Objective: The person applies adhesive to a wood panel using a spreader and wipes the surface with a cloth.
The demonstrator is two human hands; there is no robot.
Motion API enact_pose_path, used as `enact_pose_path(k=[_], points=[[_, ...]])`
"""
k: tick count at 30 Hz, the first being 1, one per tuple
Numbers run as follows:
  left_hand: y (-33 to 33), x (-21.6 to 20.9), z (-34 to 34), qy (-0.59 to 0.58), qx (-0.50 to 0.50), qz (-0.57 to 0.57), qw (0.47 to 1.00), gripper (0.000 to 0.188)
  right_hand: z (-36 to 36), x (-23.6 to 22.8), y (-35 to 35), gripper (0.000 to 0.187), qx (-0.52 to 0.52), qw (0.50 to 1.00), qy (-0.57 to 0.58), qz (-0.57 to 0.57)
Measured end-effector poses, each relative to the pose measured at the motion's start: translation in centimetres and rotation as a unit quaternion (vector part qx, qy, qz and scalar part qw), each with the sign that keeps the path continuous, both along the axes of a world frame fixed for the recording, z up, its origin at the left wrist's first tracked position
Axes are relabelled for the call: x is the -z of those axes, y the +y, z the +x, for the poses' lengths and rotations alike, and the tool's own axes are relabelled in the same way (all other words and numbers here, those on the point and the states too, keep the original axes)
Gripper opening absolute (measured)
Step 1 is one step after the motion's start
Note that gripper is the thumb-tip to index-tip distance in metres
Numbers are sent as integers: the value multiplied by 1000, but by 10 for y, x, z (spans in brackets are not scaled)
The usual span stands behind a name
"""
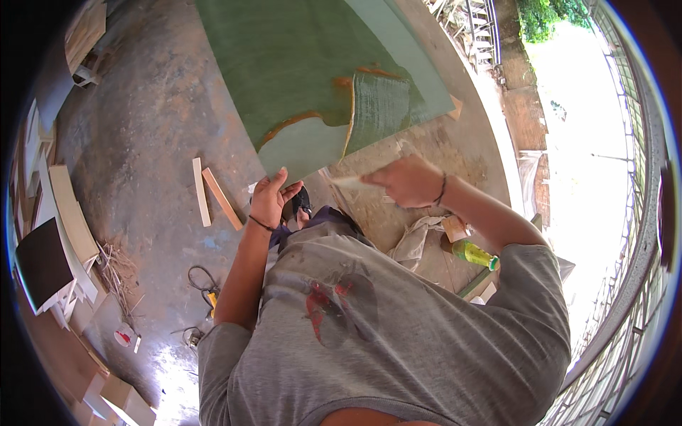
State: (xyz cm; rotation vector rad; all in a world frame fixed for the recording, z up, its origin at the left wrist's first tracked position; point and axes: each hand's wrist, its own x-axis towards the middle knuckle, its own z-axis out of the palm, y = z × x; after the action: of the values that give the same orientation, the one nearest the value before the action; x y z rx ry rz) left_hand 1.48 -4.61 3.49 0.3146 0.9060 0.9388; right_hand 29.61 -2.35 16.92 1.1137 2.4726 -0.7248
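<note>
Green panel is lying just ahead of both hands, seemingly being coated. Left hand is resting half-open by its near edge, contact unclear; right hand is gripping a blurred pale tool, the next stroke probably calling for even pressure.

And it's a workshop, a woodworking one by all the signs! Hard, stained floor below, a pair of loose wood strips lying on it. Big green panel up top, patchy across its face. Over to the left, boards, stacked and leaning every which way, and next to them a scrappy brown heap, perhaps twigs or offcuts, too small to call. Lower down, a looped cord. Out right, a metal grille, blazing daylight, and greenery outside!
</note>
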Motion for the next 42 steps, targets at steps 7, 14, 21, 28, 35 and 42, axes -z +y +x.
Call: enact_pose_path(k=[7, 14, 21, 28, 35, 42], points=[[-6, 7, -12, -107, -33, -46, 993, 41, -23, 32, 112, 40, 94, 985, 11, 145], [-16, 34, -18, -133, -40, -7, 990, 42, -54, 52, 22, 41, 9, 995, -68, 79], [-20, 44, -29, -180, -17, -30, 983, 52, -91, -38, 33, 38, 57, 996, 41, 47], [-26, 63, -26, -310, -27, -59, 948, 54, -90, 74, 128, 35, 76, 986, -12, 149], [-39, 107, -19, -444, -31, -36, 895, 51, -166, 62, 53, 42, -37, 995, 28, 91], [-39, 102, -31, -407, -2, -54, 912, 57, -166, 18, 18, 36, -22, 996, 79, 47]])
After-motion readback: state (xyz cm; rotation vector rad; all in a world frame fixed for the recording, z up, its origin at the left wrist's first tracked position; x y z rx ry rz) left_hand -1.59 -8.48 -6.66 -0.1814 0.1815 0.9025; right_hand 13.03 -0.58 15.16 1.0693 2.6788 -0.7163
